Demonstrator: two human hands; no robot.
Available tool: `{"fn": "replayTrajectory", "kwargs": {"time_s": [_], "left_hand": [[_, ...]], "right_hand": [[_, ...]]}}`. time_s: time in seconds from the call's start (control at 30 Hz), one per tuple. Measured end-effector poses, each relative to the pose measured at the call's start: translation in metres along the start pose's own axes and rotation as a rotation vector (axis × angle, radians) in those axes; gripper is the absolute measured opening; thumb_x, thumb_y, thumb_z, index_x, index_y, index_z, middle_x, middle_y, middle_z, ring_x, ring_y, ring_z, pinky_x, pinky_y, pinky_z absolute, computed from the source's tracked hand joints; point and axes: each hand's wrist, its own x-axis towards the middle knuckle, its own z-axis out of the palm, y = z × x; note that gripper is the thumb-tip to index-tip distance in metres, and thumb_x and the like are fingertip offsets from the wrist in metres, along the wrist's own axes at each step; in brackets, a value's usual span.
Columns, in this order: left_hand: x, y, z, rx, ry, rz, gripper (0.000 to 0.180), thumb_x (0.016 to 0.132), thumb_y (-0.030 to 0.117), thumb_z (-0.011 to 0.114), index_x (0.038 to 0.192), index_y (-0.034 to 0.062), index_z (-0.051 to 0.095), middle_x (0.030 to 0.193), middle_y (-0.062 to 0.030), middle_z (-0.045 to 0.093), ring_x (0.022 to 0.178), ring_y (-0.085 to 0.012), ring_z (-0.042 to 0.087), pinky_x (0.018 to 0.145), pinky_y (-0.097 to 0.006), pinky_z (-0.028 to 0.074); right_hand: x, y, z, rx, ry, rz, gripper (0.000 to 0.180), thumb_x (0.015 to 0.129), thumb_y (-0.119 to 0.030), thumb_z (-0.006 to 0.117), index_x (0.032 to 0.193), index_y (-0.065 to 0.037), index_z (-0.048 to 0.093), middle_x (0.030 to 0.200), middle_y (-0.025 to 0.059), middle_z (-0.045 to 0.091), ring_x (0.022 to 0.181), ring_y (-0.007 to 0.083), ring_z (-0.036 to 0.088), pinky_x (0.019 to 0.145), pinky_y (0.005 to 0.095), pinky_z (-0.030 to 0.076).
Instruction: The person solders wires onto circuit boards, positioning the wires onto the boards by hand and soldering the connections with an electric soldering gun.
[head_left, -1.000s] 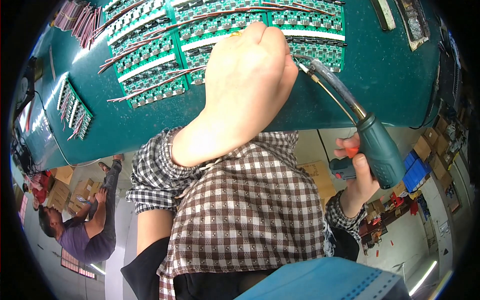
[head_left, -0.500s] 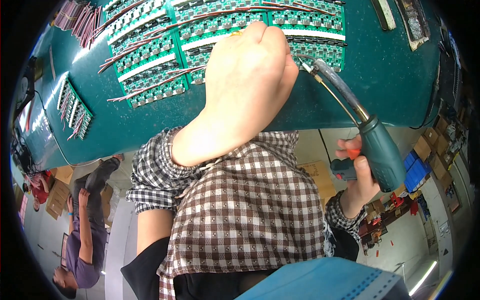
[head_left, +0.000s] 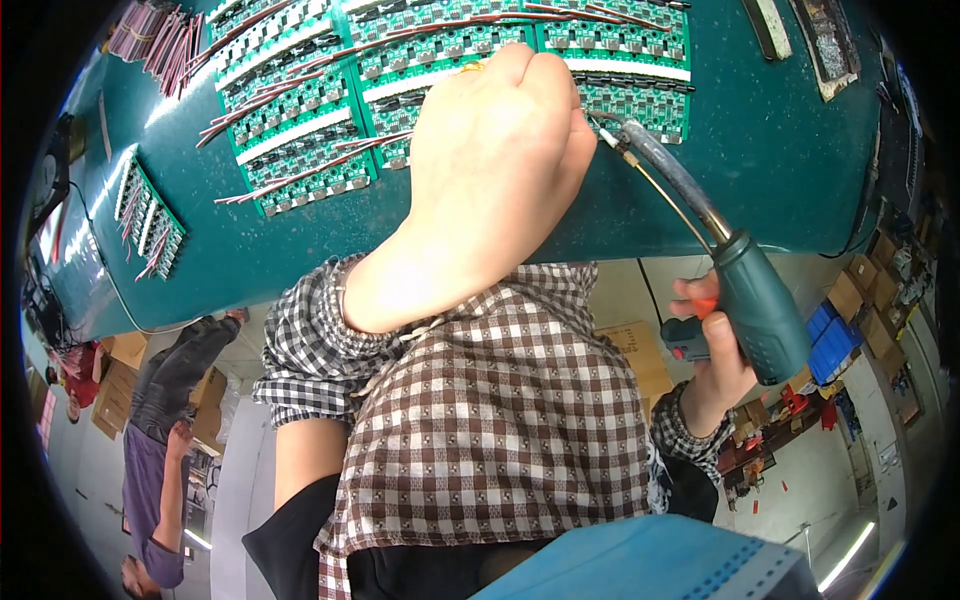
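Wires (head_left: 216, 129) lie on many boards (head_left: 318, 187); a pile (head_left: 145, 35) seems left. Right hand (head_left: 725, 362) wraps the iron (head_left: 762, 305); left hand (head_left: 500, 150) hides its fingertips, so I can't tell.

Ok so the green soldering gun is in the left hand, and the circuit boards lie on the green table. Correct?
Wrong hand: the head view shows the right hand holding the green soldering gun. The circuit boards do lie on the green table.
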Motion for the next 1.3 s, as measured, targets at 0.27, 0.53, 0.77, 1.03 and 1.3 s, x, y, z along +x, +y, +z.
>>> {"fn": "replayTrajectory", "kwargs": {"time_s": [0.27, 0.53, 0.77, 1.03, 1.3], "left_hand": [[0.001, 0.001, -0.001, 0.001, -0.018, -0.018, 0.013, 0.069, 0.004, 0.066, 0.073, 0.0057, 0.054, 0.066, -0.0062, 0.051, 0.059, -0.0231, 0.054, 0.052, -0.034, 0.042], [0.002, 0.003, 0.000, -0.006, -0.015, -0.015, 0.013, 0.069, 0.004, 0.066, 0.073, 0.0055, 0.054, 0.066, -0.0063, 0.051, 0.058, -0.0230, 0.053, 0.052, -0.034, 0.042], [0.001, 0.005, -0.001, -0.015, -0.026, -0.030, 0.013, 0.069, 0.004, 0.066, 0.073, 0.0055, 0.054, 0.065, -0.0063, 0.050, 0.058, -0.0225, 0.053, 0.051, -0.034, 0.041], [0.007, 0.007, 0.001, -0.010, -0.036, -0.035, 0.012, 0.069, 0.004, 0.066, 0.073, 0.0056, 0.054, 0.066, -0.0061, 0.051, 0.058, -0.0218, 0.053, 0.052, -0.033, 0.042], [0.001, 0.000, -0.012, -0.121, -0.134, -0.045, 0.014, 0.071, 0.004, 0.064, 0.079, 0.0042, 0.052, 0.075, -0.0120, 0.054, 0.066, -0.0307, 0.055, 0.058, -0.039, 0.044]], "right_hand": [[0.001, -0.002, 0.001, -0.022, 0.003, 0.004, 0.044, 0.080, -0.019, 0.061, 0.113, 0.010, 0.054, 0.088, 0.0178, 0.064, 0.076, 0.0272, 0.066, 0.064, 0.0340, 0.056], [0.000, -0.003, 0.002, -0.042, 0.021, 0.022, 0.043, 0.080, -0.018, 0.061, 0.112, 0.010, 0.054, 0.088, 0.0177, 0.064, 0.075, 0.0272, 0.066, 0.064, 0.0340, 0.056], [-0.003, -0.005, 0.000, -0.083, 0.033, -0.037, 0.046, 0.081, -0.020, 0.061, 0.114, 0.011, 0.052, 0.088, 0.0196, 0.063, 0.075, 0.0291, 0.066, 0.063, 0.0352, 0.057], [0.001, -0.002, -0.008, -0.001, 0.059, -0.036, 0.048, 0.082, -0.022, 0.061, 0.115, 0.011, 0.050, 0.088, 0.0190, 0.061, 0.076, 0.0291, 0.065, 0.061, 0.0342, 0.057], [0.027, -0.002, -0.044, 0.027, 0.328, -0.243, 0.044, 0.087, -0.023, 0.056, 0.118, 0.008, 0.049, 0.096, 0.0168, 0.061, 0.082, 0.0282, 0.065, 0.059, 0.0328, 0.057]]}}
